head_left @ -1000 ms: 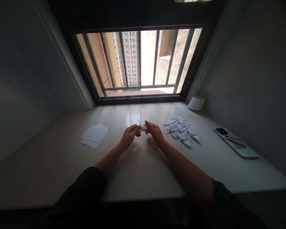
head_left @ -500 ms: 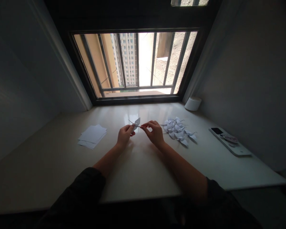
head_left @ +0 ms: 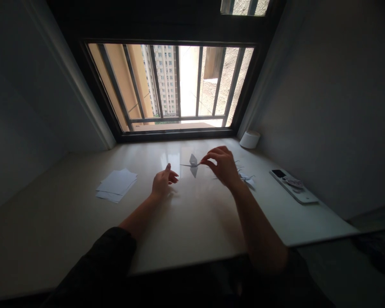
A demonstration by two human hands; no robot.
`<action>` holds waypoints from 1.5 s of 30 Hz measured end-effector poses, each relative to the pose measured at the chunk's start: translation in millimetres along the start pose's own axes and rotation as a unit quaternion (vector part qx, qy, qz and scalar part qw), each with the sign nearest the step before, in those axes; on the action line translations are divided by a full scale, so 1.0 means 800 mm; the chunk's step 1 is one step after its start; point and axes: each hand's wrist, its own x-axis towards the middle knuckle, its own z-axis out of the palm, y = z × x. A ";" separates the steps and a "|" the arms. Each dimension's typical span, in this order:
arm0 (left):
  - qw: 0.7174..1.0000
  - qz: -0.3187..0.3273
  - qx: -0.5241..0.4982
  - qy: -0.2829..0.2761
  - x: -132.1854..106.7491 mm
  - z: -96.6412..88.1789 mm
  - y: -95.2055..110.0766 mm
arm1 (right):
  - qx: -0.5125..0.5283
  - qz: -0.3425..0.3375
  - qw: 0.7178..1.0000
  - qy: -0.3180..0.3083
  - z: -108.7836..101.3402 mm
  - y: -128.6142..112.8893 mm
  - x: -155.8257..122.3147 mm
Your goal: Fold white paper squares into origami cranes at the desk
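Note:
A folded paper crane (head_left: pixel 193 161) with spread wings hangs above the white ledge (head_left: pixel 186 222). My right hand (head_left: pixel 223 164) pinches it by one thin pointed end between thumb and fingertips. My left hand (head_left: pixel 163 182) is apart from the crane, lower and to its left, thumb raised and fingers spread, with nothing in it. Behind my right hand lies a group of white paper cranes (head_left: pixel 248 180), mostly hidden by that hand and wrist. To the left of my left hand rests a small stack of white paper squares (head_left: pixel 117 185).
On the right of the ledge lies a phone (head_left: pixel 293 187) with a small object on its back. A white round container (head_left: pixel 250 139) stands in the far right corner. Ahead is a barred window (head_left: pixel 176 85), with walls on both sides.
My left hand has let go of the crane and drawn slightly left. My right hand has lifted the crane and carried it right, toward the group. The view has shifted a little.

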 end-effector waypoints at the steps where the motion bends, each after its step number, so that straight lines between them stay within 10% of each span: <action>1: 1.000 0.004 0.004 -0.003 0.000 0.000 0.000 | -0.014 -0.004 1.000 0.004 -0.017 0.009 -0.001; 6: 1.000 0.000 0.026 -0.012 0.000 0.002 -0.004 | -0.109 -0.038 0.993 -0.024 -0.074 0.065 -0.028; 12: 0.998 -0.007 0.050 -0.025 0.001 0.002 -0.007 | -0.200 -0.088 0.965 -0.145 -0.076 0.100 -0.060; 38: 0.998 -0.004 0.055 -0.033 0.001 0.001 -0.008 | -0.218 -0.020 0.970 -0.102 -0.070 0.096 -0.073; 45: 0.997 0.000 0.066 -0.030 0.002 0.000 -0.008 | -0.170 0.019 0.985 -0.022 -0.085 0.032 -0.059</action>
